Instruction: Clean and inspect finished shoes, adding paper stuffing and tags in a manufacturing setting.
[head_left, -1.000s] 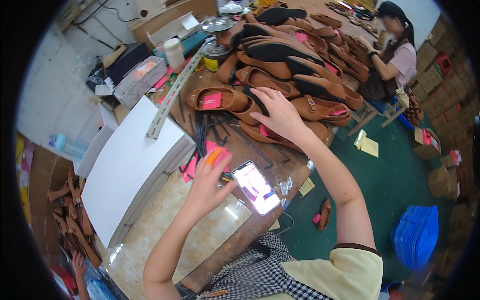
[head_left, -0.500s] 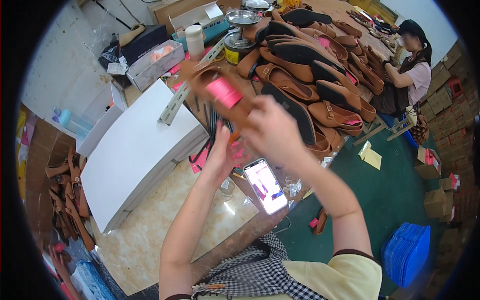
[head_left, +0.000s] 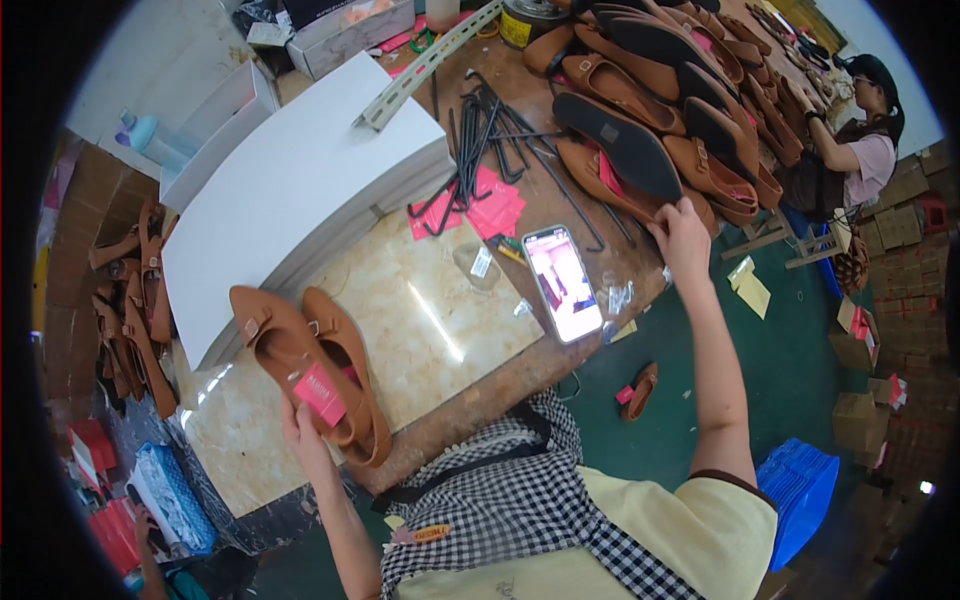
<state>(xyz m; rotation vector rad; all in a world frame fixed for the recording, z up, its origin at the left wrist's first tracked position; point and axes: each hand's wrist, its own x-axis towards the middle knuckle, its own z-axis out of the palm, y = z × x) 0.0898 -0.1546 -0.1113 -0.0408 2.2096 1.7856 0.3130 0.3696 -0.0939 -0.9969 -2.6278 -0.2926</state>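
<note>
My left hand is closed on the side of a brown flat shoe with a small buckle and a pink card inside. That shoe lies against a second brown buckled shoe on the marbled tabletop, partly covering it. Out to the right, my right hand grips the near end of a brown shoe at the edge of the shoe pile. A shoe turned black sole up rests over that one. My right fingertips are partly hidden among the shoes.
A lit phone lies near the table edge, beside black hooked rods and pink cards. A white board stack carries a slotted metal strip. Another person works at far right. One shoe lies on the green floor.
The shoe with the pink card has come down from mid-air to the near left of the table, beside another shoe. My right hand has moved right to the pile; the view has shifted.
</note>
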